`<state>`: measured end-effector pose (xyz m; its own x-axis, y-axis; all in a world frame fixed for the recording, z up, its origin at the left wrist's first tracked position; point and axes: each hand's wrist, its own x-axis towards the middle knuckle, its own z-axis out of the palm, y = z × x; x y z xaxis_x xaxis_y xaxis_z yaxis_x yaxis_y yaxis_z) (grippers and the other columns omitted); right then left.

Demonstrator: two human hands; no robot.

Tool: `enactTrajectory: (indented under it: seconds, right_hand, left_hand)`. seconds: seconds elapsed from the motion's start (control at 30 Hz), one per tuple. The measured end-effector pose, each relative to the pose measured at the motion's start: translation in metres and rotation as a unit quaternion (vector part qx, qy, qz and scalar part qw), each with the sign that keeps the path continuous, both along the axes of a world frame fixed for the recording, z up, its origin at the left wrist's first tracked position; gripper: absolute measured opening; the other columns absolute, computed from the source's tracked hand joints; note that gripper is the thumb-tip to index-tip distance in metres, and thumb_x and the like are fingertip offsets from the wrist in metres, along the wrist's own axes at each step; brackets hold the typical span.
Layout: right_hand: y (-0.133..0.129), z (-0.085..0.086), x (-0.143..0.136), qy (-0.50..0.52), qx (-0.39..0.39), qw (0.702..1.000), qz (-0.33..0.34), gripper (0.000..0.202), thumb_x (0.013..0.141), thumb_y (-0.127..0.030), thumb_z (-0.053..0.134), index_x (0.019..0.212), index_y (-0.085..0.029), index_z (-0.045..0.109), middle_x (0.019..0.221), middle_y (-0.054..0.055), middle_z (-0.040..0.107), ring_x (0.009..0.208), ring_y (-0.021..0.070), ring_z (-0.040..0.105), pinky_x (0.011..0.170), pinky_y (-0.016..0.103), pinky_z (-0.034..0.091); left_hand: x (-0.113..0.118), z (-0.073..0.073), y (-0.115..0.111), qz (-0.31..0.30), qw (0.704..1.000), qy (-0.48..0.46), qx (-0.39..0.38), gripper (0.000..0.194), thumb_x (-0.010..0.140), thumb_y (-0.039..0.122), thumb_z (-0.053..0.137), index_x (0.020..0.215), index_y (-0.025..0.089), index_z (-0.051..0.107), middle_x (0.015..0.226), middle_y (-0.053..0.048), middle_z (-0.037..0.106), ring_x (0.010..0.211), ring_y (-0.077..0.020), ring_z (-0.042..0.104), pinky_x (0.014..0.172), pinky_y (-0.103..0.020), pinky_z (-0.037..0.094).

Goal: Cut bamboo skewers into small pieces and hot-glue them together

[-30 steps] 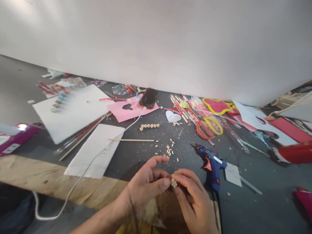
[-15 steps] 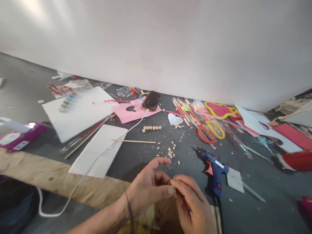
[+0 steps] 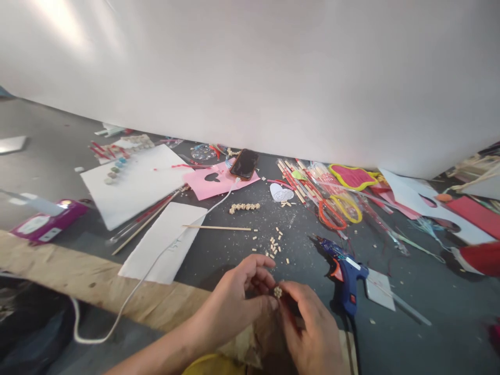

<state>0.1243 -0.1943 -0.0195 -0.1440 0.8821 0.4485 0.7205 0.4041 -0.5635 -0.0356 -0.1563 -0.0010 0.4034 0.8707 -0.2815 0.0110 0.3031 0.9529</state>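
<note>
A small beige flower-like cluster (image 3: 277,292) sits between the fingertips of both hands, near the table's front edge. My right hand (image 3: 308,323) pinches it from the right. My left hand (image 3: 242,294) is on its left with fingers curled and thumb tip close beside it; whether the thumb touches it is hard to tell. Beyond the hands lie several short wooden pieces (image 3: 274,242) on the dark table (image 3: 219,250). Further back is a row of similar beige clusters (image 3: 244,208), with a thin wooden stick (image 3: 219,227) in front of it.
A blue glue gun (image 3: 349,281) lies right of my hands, by a small white block (image 3: 379,289). Orange-handled scissors (image 3: 332,215), a phone (image 3: 244,164) on pink paper (image 3: 207,187) and white paper (image 3: 164,245) lie further off. A white cable (image 3: 128,302) runs along the left.
The small cluster has turned and shows more clearly between the fingers. My left fingers have curled in slightly. The whole view has shifted a little, so the table items appear further right.
</note>
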Motion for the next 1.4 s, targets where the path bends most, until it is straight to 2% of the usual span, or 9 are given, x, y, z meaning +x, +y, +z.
enactTrajectory:
  seconds: [0.13,0.3,0.43,0.73,0.83,0.97,1.17,1.3,1.4]
  right_hand:
    - [-0.001,0.001,-0.001,0.026,0.013,1.0,0.0,0.022,0.083,-0.013,0.051,0.101,-0.022,0.058,0.083,0.004,0.068,0.073,0.0164,0.067,0.065,0.025,0.055]
    - [-0.008,-0.001,0.0,0.132,-0.077,0.988,-0.029,0.033,0.086,-0.02,0.052,0.118,-0.022,0.052,0.09,0.004,0.068,0.075,0.0153,0.067,0.067,0.023,0.056]
    - [-0.007,0.002,0.0,0.144,-0.117,0.983,-0.002,0.026,0.085,-0.022,0.053,0.11,-0.024,0.058,0.095,0.004,0.067,0.084,0.0157,0.065,0.071,0.023,0.054]
    - [-0.004,0.01,0.001,0.124,-0.102,0.987,-0.008,0.013,0.086,-0.019,0.051,0.089,-0.023,0.062,0.079,0.001,0.063,0.073,0.0126,0.061,0.065,0.019,0.05]
    - [-0.003,0.011,0.003,0.141,-0.117,0.982,-0.047,0.013,0.087,-0.022,0.048,0.081,-0.022,0.059,0.075,0.0,0.061,0.067,0.0121,0.06,0.063,0.018,0.049]
    - [-0.002,0.012,0.006,0.17,-0.134,0.968,-0.125,0.012,0.086,-0.028,0.05,0.083,-0.023,0.06,0.07,-0.002,0.062,0.058,0.0111,0.06,0.056,0.016,0.049]
    - [-0.002,0.016,-0.002,0.197,-0.191,0.961,-0.049,0.012,0.085,-0.029,0.054,0.092,-0.022,0.062,0.084,0.001,0.066,0.074,0.0134,0.064,0.064,0.018,0.051]
    - [-0.001,0.016,-0.009,0.17,-0.162,0.971,-0.053,0.01,0.086,-0.026,0.052,0.084,-0.022,0.061,0.077,0.001,0.063,0.071,0.0128,0.061,0.063,0.018,0.049]
    - [0.0,0.014,-0.01,0.131,-0.138,0.98,-0.05,0.014,0.088,-0.025,0.048,0.079,-0.022,0.057,0.072,0.0,0.059,0.066,0.0122,0.058,0.061,0.018,0.046]
  left_hand:
    - [0.005,-0.004,-0.001,0.019,0.999,-0.037,-0.017,0.034,0.072,0.013,0.064,0.104,0.021,0.053,0.082,0.001,0.059,0.076,-0.013,0.055,0.072,-0.027,0.042]
    - [0.004,-0.004,0.0,0.015,0.977,-0.18,-0.116,0.031,0.076,0.018,0.066,0.103,0.017,0.052,0.082,-0.002,0.062,0.075,-0.0128,0.058,0.071,-0.026,0.042]
    - [0.002,-0.006,0.001,0.018,0.961,-0.228,-0.154,0.034,0.073,0.017,0.07,0.101,0.015,0.053,0.078,-0.003,0.063,0.073,-0.0131,0.059,0.07,-0.026,0.042]
    - [0.003,-0.009,0.0,0.031,0.968,-0.191,-0.16,0.024,0.071,0.02,0.073,0.092,0.014,0.061,0.075,-0.001,0.061,0.069,-0.0083,0.054,0.066,-0.019,0.039]
    - [0.003,-0.01,0.0,0.027,0.967,-0.193,-0.167,0.023,0.07,0.023,0.074,0.087,0.013,0.063,0.073,-0.002,0.062,0.065,-0.0084,0.052,0.063,-0.02,0.039]
    - [0.003,-0.012,0.002,0.019,0.965,-0.204,-0.162,0.02,0.07,0.024,0.073,0.083,0.012,0.063,0.074,-0.004,0.063,0.062,-0.0086,0.052,0.061,-0.021,0.039]
    - [0.003,-0.016,0.0,0.02,0.974,-0.181,-0.132,0.017,0.072,0.026,0.071,0.081,0.013,0.063,0.07,-0.001,0.059,0.064,-0.0093,0.05,0.061,-0.02,0.037]
    - [0.003,-0.015,-0.003,0.02,0.983,-0.147,-0.112,0.017,0.071,0.025,0.072,0.081,0.014,0.063,0.069,0.0,0.058,0.066,-0.0096,0.05,0.061,-0.02,0.036]
    - [0.005,-0.008,-0.003,0.026,0.98,-0.142,-0.134,0.019,0.069,0.026,0.073,0.079,0.014,0.063,0.069,0.0,0.059,0.066,-0.0098,0.051,0.062,-0.02,0.037]
